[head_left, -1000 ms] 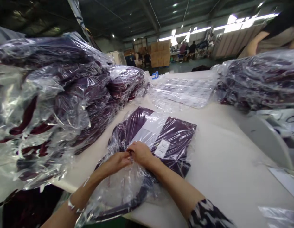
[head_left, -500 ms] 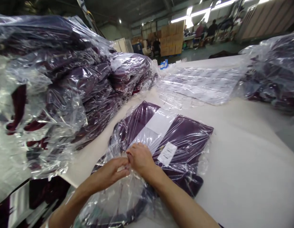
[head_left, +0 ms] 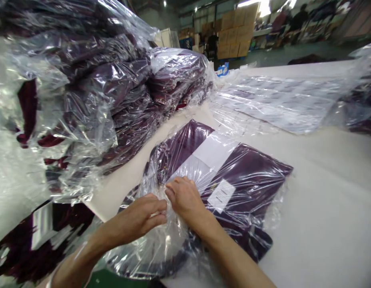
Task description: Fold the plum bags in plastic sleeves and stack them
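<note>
A folded dark purple garment (head_left: 254,168) lies on the white table inside a clear plastic bag (head_left: 149,256). A white paper band (head_left: 217,150) crosses the garment, and a white label (head_left: 221,196) sits on the bag beside it. My right hand (head_left: 185,198) has its fingers curled on the gathered plastic at the bag's left part. Just left of it, my left hand (head_left: 146,214) pinches the same plastic between thumb and fingers. The two hands are close together, and the fingertips are partly hidden by the shiny film.
Bagged purple garments (head_left: 122,80) are piled high on the left. Behind the work lies a printed sheet under plastic (head_left: 281,100), with a blue item (head_left: 222,69) near it. More bagged garments (head_left: 362,96) are at the right. Dark garments (head_left: 62,236) lie below the table edge at lower left.
The camera view has turned left and tilted down, so the scene sits farther right. My left hand is slightly more apart from the right; both stay at the gathered plastic.
</note>
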The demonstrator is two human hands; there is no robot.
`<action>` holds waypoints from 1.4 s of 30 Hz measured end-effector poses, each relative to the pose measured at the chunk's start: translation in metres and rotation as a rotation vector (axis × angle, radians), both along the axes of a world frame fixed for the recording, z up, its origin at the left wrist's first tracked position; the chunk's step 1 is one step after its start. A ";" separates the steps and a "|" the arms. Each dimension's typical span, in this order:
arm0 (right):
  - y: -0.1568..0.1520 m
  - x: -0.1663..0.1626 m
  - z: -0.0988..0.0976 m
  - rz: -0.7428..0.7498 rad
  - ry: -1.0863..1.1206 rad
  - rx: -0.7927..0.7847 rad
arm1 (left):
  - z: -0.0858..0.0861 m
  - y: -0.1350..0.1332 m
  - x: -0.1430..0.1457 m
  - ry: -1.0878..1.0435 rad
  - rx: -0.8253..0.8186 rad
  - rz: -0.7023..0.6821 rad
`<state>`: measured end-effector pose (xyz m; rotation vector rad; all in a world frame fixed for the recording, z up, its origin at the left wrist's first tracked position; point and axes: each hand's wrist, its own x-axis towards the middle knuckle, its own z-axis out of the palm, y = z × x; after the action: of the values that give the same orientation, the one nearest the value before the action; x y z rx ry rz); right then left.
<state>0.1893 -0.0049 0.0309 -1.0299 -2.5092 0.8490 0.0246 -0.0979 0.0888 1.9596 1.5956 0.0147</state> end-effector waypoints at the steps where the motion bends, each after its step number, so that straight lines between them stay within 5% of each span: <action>1: 0.000 0.002 0.003 0.008 0.004 -0.020 | 0.004 -0.001 0.001 0.021 -0.011 0.000; 5: 0.000 0.015 0.012 0.125 0.058 -0.107 | 0.011 -0.003 0.003 0.096 -0.050 0.051; 13: -0.012 0.025 0.016 0.176 0.080 -0.097 | -0.023 -0.009 0.023 0.083 0.158 0.014; 18: -0.013 0.023 0.018 0.188 0.088 -0.120 | -0.021 -0.016 0.020 0.039 0.249 -0.084; 29: -0.030 0.030 0.026 0.250 0.112 -0.239 | -0.015 -0.026 -0.014 -0.343 -0.012 0.065; 35: -0.052 0.026 0.011 0.228 0.137 0.059 | -0.009 -0.003 -0.021 -0.619 0.054 0.156; 42: -0.050 0.032 0.009 0.276 0.245 0.274 | -0.047 0.038 -0.003 -0.222 0.171 0.162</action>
<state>0.2211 -0.0547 0.0402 -0.4692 -2.4956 0.6311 0.0218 -0.0600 0.0421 1.8728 1.6435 0.4324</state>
